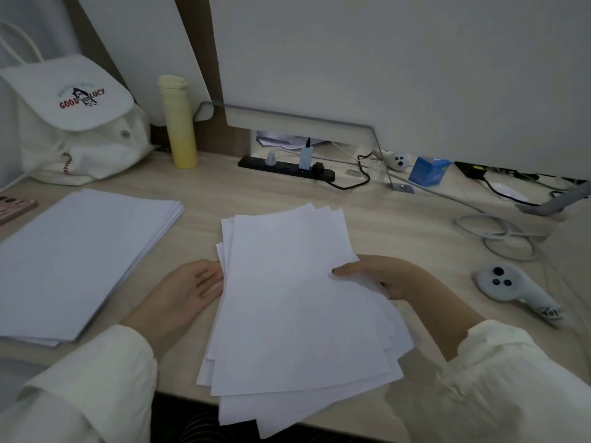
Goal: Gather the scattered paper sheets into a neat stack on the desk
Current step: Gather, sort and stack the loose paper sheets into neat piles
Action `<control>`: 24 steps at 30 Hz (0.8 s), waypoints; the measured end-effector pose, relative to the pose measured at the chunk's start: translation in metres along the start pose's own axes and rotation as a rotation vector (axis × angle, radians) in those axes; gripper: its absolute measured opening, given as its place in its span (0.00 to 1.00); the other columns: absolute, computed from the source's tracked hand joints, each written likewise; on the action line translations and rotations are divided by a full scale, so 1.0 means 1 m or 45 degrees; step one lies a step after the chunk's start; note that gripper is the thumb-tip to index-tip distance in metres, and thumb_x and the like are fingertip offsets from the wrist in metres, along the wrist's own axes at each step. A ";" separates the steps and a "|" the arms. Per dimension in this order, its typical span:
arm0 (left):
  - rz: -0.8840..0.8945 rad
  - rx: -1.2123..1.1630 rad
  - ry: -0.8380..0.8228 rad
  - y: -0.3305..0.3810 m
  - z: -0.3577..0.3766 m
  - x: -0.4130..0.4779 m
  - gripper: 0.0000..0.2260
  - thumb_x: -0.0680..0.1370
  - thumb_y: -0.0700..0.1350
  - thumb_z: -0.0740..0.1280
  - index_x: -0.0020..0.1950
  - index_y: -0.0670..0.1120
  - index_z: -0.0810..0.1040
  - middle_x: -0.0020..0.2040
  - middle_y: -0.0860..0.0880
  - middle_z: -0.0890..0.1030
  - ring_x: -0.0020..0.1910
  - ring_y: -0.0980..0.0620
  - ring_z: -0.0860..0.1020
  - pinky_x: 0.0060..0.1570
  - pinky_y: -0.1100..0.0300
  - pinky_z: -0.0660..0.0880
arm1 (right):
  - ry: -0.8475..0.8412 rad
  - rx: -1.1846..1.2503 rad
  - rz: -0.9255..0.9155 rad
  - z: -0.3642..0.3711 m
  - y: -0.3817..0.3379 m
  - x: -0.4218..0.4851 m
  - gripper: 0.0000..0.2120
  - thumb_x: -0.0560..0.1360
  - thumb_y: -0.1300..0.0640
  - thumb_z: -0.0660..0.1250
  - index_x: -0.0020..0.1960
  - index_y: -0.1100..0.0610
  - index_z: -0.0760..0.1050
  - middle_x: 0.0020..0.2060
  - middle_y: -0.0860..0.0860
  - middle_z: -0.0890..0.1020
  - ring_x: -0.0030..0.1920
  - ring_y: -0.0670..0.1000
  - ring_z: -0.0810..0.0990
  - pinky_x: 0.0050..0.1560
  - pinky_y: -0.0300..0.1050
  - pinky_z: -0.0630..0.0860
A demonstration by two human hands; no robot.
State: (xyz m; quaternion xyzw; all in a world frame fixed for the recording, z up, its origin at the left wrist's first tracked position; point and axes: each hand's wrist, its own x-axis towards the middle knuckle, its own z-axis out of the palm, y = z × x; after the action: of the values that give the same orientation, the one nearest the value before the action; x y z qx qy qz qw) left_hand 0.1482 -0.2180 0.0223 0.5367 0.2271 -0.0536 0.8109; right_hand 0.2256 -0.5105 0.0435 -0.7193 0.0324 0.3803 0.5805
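Note:
A loose pile of white paper sheets [287,302] lies fanned and uneven in the middle of the light wooden desk [399,215], its near corners hanging over the front edge. My left hand [182,292] lies against the pile's left edge, fingertips tucked under the sheets. My right hand [380,274] grips the pile's right edge, thumb on top and fingers beneath. A second, tidier stack of white sheets [73,260] rests on the desk to the left, apart from both hands.
A white backpack [73,123] and a yellow bottle [179,123] stand at the back left. A black power strip [284,166], cables [499,235], a blue box [428,171] and a white controller [511,287] occupy the back and right. A pink object [14,207] lies far left.

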 end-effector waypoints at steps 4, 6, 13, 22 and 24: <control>0.079 0.168 -0.081 0.000 0.005 -0.007 0.06 0.74 0.43 0.67 0.41 0.42 0.81 0.43 0.39 0.78 0.42 0.50 0.79 0.51 0.60 0.72 | 0.085 0.095 -0.147 0.013 0.012 -0.016 0.22 0.72 0.64 0.69 0.65 0.61 0.72 0.57 0.59 0.81 0.50 0.58 0.82 0.47 0.49 0.81; 0.081 0.316 -0.129 0.003 0.010 -0.006 0.23 0.70 0.50 0.72 0.59 0.37 0.77 0.54 0.28 0.75 0.53 0.42 0.80 0.55 0.56 0.73 | 0.176 0.164 -0.325 0.016 0.014 -0.029 0.18 0.74 0.64 0.66 0.63 0.61 0.73 0.55 0.58 0.82 0.48 0.57 0.83 0.46 0.49 0.81; 0.610 0.291 -0.257 0.061 0.054 -0.022 0.08 0.75 0.42 0.68 0.53 0.48 0.80 0.49 0.50 0.85 0.45 0.54 0.84 0.38 0.64 0.78 | 0.367 0.196 -0.848 0.021 -0.024 -0.081 0.15 0.66 0.58 0.70 0.52 0.57 0.79 0.43 0.49 0.86 0.43 0.48 0.84 0.41 0.38 0.79; 1.019 0.363 -0.297 0.089 0.088 -0.048 0.12 0.74 0.44 0.69 0.56 0.51 0.78 0.53 0.56 0.82 0.49 0.60 0.82 0.45 0.68 0.78 | 0.356 0.361 -1.089 0.023 -0.042 -0.095 0.15 0.66 0.60 0.68 0.53 0.55 0.79 0.48 0.47 0.85 0.49 0.47 0.84 0.47 0.39 0.80; 0.995 0.370 -0.253 0.080 0.084 -0.044 0.09 0.72 0.44 0.71 0.52 0.52 0.79 0.48 0.58 0.84 0.46 0.61 0.82 0.45 0.67 0.78 | 0.376 0.398 -1.087 0.026 -0.036 -0.090 0.16 0.63 0.57 0.71 0.51 0.54 0.80 0.47 0.48 0.86 0.48 0.48 0.84 0.46 0.39 0.80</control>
State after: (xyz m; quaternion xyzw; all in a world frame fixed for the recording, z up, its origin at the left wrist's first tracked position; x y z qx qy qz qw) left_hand 0.1613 -0.2668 0.1355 0.6832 -0.0824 0.1749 0.7042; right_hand 0.1663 -0.5120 0.1239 -0.6188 -0.1271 -0.0079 0.7752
